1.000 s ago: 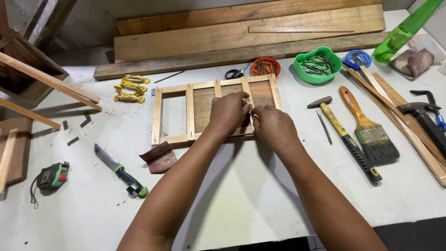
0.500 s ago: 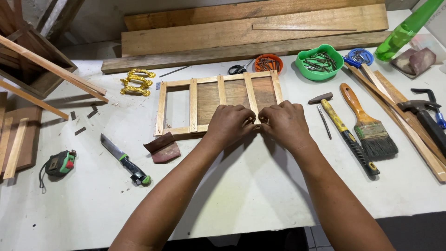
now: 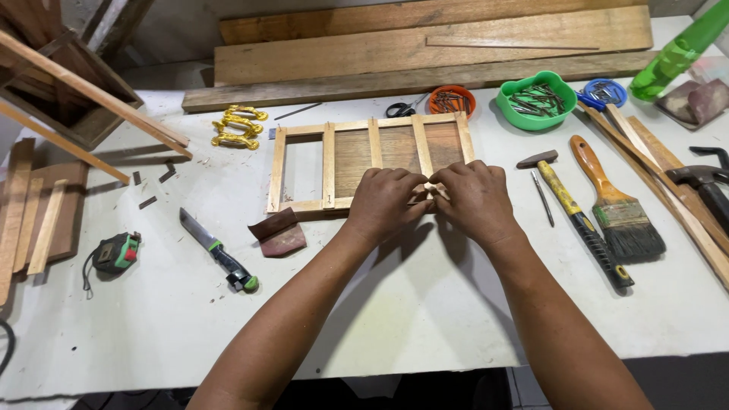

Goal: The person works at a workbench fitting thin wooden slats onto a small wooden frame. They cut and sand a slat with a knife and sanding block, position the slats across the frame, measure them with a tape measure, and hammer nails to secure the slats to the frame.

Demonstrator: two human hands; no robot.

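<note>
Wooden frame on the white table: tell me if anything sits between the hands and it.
Nothing visible does. Both the left hand and the right hand already rest on the near rail of the wooden frame, fingertips meeting at a slat. The sandpaper piece and knife lie off to the left.

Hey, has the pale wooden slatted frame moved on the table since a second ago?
No. The pale wooden slatted frame keeps the same small gap to the yellow metal handles off its far left corner; only the view has shifted.

Slatted frame (image 3: 334, 163) is pale, matt bare wood; bowl (image 3: 536, 97) glossy green plastic; paintbrush (image 3: 607, 201) has varnished wooden handle.
</note>
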